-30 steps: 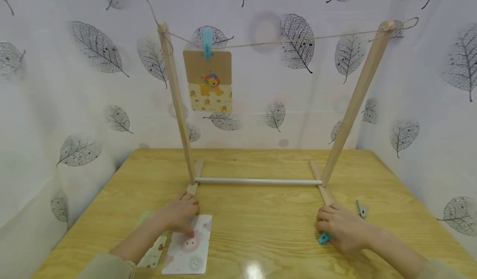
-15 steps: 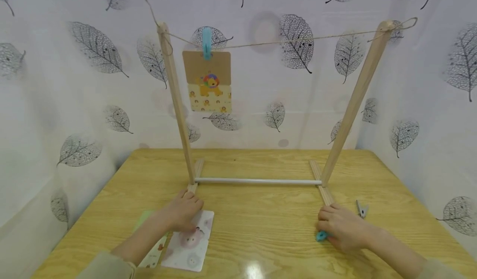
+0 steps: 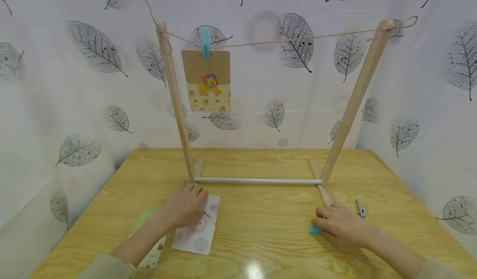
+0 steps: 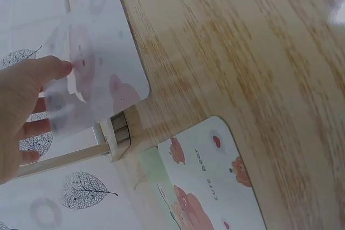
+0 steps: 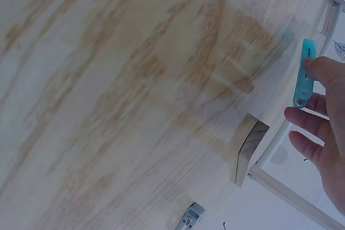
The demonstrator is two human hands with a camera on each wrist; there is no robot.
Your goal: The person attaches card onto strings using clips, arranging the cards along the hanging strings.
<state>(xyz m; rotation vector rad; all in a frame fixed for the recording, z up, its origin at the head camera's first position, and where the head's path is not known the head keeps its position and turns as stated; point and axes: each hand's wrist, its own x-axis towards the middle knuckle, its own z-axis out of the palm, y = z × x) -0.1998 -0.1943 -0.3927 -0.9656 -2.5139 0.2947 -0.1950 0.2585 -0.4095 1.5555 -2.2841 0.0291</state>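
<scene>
Pink-print card (image 3: 197,235): one, thin, pale, rectangular with rounded corners, soft pink figures; in front of the left end of the white rod (image 3: 257,181), in the left hand (image 3: 184,206). Thumb laid against the printed face, fingers behind; whether the lower edge touches the table cannot be told.

Turquoise clip (image 3: 314,229): one, slim, smooth, a small round hole at one end; pinched between thumb and forefinger of the right hand (image 3: 340,225), in front of the rod's right end, remaining fingers bent.

Bear card (image 3: 150,250): green and white, rounded corners, flat, partly under the left forearm, nearer the person than the rod's left end.

Grey clip (image 3: 361,208): V-shaped, right of the rod and nearer the person.

Lion card (image 3: 208,97): tan over cream, hung above the rod's left part from coarse twine (image 3: 261,43) by a second blue peg (image 3: 205,43).

Table (image 3: 261,221): yellowish wood grain, beneath the rod.
</scene>
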